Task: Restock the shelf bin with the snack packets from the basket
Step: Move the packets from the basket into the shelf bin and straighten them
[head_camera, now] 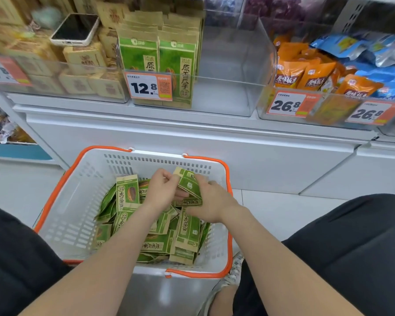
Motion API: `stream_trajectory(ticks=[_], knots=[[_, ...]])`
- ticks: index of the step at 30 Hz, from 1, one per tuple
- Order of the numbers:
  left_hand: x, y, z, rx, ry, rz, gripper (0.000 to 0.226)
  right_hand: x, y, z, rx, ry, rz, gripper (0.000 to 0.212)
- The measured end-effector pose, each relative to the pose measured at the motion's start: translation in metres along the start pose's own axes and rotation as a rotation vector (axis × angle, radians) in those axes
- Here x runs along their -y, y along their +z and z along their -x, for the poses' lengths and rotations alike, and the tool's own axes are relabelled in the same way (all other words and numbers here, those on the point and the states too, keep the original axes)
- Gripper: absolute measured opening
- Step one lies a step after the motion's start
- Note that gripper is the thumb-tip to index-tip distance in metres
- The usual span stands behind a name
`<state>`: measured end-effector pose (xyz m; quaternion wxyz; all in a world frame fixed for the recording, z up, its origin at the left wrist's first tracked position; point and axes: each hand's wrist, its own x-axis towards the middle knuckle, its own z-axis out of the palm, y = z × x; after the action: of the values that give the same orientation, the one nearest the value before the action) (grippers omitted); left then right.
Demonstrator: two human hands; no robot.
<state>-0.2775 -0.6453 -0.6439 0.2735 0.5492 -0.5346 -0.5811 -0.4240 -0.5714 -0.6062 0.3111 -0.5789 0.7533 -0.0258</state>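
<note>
A white basket (78,197) with orange handles stands on the floor below the shelf and holds several green and tan snack packets (183,233). Over the basket, my left hand (161,188) and my right hand (211,199) both grip a small stack of green packets (188,185). The left hand pinches the stack's upper left edge; the right hand wraps its right side. On the shelf above, a clear bin (226,96) holds two rows of upright green packets (157,62) at its left; its right half is bare.
A phone (74,29) lies on tan boxes in the left bin. Orange and blue packets fill the right bin (317,71). Price tags reading 12.8 (147,86) and 26.8 hang on the bin fronts. My dark-clothed knees flank the basket.
</note>
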Motion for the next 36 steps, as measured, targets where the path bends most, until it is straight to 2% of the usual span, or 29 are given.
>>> stream_trajectory(ticks=[1,2,5,8,10,12,14,16,19,21,24,27,33,36], knots=[[-0.009,-0.001,0.001,0.002,-0.02,0.089,0.014,0.002,0.002,0.0,-0.023,-0.023,0.046,0.098],[-0.018,-0.003,0.002,0.001,-0.03,0.156,0.013,0.003,0.003,-0.002,-0.091,-0.054,0.105,0.095],[-0.039,-0.006,0.002,0.013,-0.006,0.303,0.008,0.006,0.0,-0.008,-0.336,-0.148,0.173,0.058],[-0.054,-0.009,0.004,-0.025,0.06,0.349,0.019,0.013,-0.013,-0.008,-0.429,-0.13,0.005,0.034],[-0.054,-0.01,0.002,-0.127,0.13,0.231,0.034,0.017,-0.02,-0.007,-0.529,-0.102,-0.192,0.033],[-0.051,-0.01,0.0,-0.196,0.182,0.07,0.038,0.018,-0.024,-0.009,-0.561,-0.09,-0.392,0.032],[-0.042,-0.011,-0.001,-0.194,0.195,-0.098,0.027,0.017,-0.025,-0.006,-0.382,-0.036,-0.439,0.033],[-0.022,-0.014,-0.004,-0.09,0.159,-0.352,0.014,0.013,-0.02,-0.001,-0.152,0.029,-0.266,0.038],[0.021,-0.02,-0.005,0.157,0.023,-0.749,0.02,0.008,-0.001,0.005,0.064,0.031,0.061,0.022],[0.047,-0.021,0.001,0.342,-0.108,-0.887,0.044,0.008,0.012,0.005,0.202,0.002,0.24,0.021],[0.075,-0.011,0.012,0.528,-0.299,-1.036,0.094,0.006,0.021,0.002,0.31,-0.039,0.283,0.037],[0.096,-0.001,0.014,0.502,-0.304,-1.148,0.108,0.007,0.023,-0.002,0.312,-0.065,0.3,0.039],[0.102,0.008,0.012,0.406,-0.188,-1.179,0.084,0.008,0.025,-0.01,0.285,-0.08,0.308,0.038],[0.104,0.008,0.011,0.346,-0.134,-1.214,0.098,0.007,0.023,-0.01,0.279,-0.088,0.304,0.037]])
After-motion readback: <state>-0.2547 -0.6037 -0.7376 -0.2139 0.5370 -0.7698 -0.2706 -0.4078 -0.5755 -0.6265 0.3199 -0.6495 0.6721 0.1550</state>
